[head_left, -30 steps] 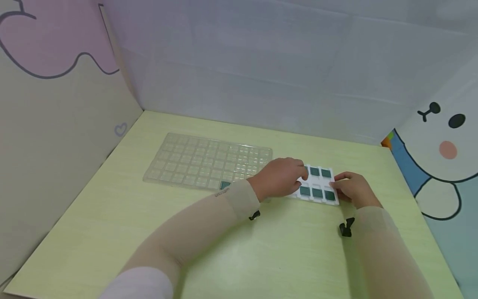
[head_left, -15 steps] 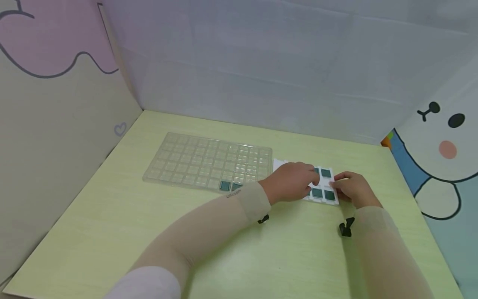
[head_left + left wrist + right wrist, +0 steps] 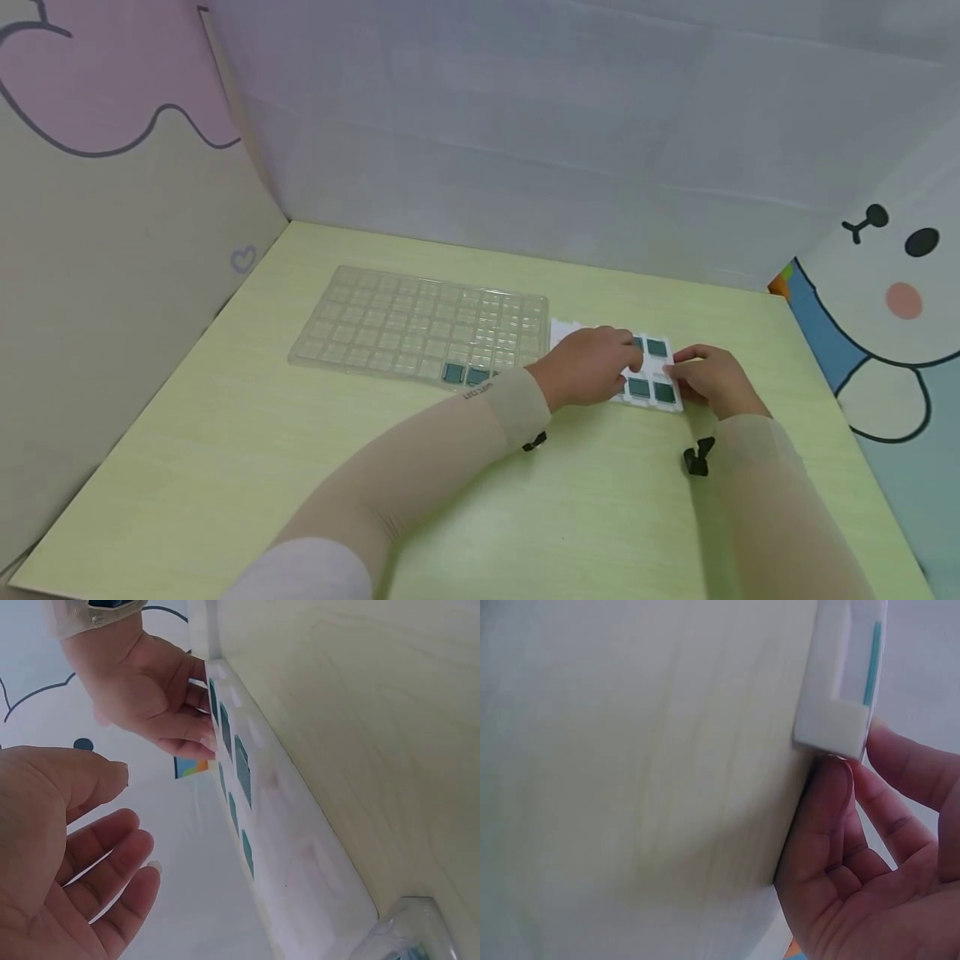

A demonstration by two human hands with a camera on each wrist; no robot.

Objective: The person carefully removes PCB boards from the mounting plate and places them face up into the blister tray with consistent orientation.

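A white tray (image 3: 562,330) lies on the table with dark green square chips (image 3: 657,348) in two rows. My left hand (image 3: 588,362) hovers over its middle and hides some of the squares. In the left wrist view that left hand (image 3: 75,855) has loosely bent fingers with nothing between them. My right hand (image 3: 708,382) holds the tray's right end. The right wrist view has the right hand's fingers (image 3: 900,817) pinching the tray's white corner (image 3: 840,727). Left of it lies a clear compartment tray (image 3: 390,321), with a few green chips (image 3: 453,372) in its front row.
The pale yellow table (image 3: 225,467) meets a white sheet wall (image 3: 480,150) at the back. Side panels with cartoon drawings stand left and right. The clear tray's right edge lies close to the white tray's left end. A black clip (image 3: 699,457) hangs at my right wrist.
My left hand has shifted right along the white tray, uncovering its left end and more green chips in the clear tray. My right hand has stayed at the tray's right end.
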